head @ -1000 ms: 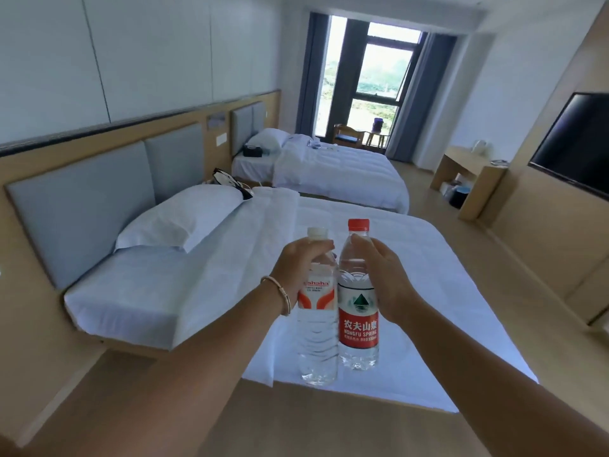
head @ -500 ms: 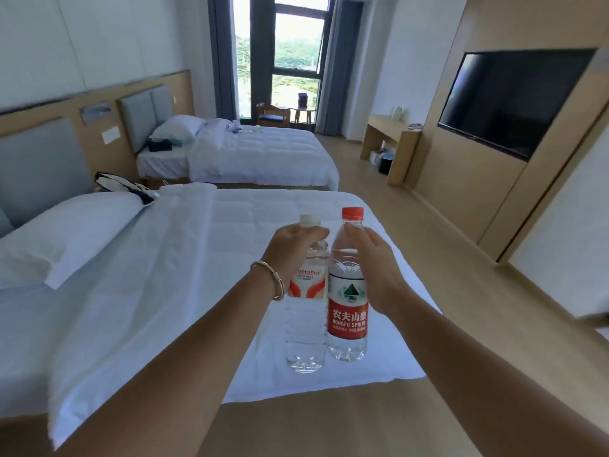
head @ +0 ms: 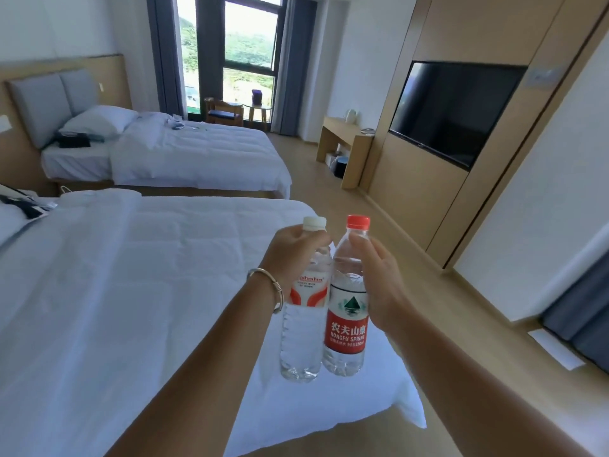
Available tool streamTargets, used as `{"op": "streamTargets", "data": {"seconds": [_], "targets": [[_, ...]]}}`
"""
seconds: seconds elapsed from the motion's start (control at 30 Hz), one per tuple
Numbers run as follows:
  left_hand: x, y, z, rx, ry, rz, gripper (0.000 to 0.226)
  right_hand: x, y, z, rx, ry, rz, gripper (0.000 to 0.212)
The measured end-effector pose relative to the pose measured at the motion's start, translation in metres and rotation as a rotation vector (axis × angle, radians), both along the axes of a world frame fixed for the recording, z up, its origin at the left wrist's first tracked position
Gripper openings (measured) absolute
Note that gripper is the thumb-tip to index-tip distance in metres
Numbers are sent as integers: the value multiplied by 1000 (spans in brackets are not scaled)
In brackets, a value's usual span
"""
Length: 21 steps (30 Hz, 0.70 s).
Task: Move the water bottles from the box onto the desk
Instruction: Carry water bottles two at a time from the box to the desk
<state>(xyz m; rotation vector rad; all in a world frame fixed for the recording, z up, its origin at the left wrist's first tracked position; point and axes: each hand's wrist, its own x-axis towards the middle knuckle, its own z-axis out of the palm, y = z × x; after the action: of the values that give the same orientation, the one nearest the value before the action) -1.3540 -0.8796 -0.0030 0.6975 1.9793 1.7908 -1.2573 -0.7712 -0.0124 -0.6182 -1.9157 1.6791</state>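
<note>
My left hand [head: 290,255] grips the neck of a clear water bottle with a white cap [head: 301,338] and an orange-and-white label. My right hand [head: 379,278] grips the neck of a second bottle with a red cap [head: 346,328] and a red label. Both bottles hang upright, side by side and touching, in front of me above the foot of the near bed. The wooden desk [head: 342,140] stands far off against the right wall, with a white kettle [head: 351,115] on it. No box is in view.
The near bed [head: 115,291] with white bedding fills the left; a second bed [head: 184,153] lies behind it. A wooden floor aisle [head: 329,192] runs between the beds and the right wall, where a TV [head: 451,110] hangs. A chair [head: 224,112] and small table stand by the window.
The view has swung to the right, bringing the TV wall and the desk further into sight. Both hands keep hold of their bottles, carried along together.
</note>
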Motion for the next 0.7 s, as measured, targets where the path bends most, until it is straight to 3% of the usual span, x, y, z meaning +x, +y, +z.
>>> {"op": "streamTargets", "data": {"seconds": [0.37, 0.7], "targets": [[-43, 168, -1, -7, -30, -45, 28, -37, 165, 1, -28, 39, -7, 26], [-24, 314, -8, -8, -90, 22, 25, -22, 316, -10, -57, 45, 81, 26]]}}
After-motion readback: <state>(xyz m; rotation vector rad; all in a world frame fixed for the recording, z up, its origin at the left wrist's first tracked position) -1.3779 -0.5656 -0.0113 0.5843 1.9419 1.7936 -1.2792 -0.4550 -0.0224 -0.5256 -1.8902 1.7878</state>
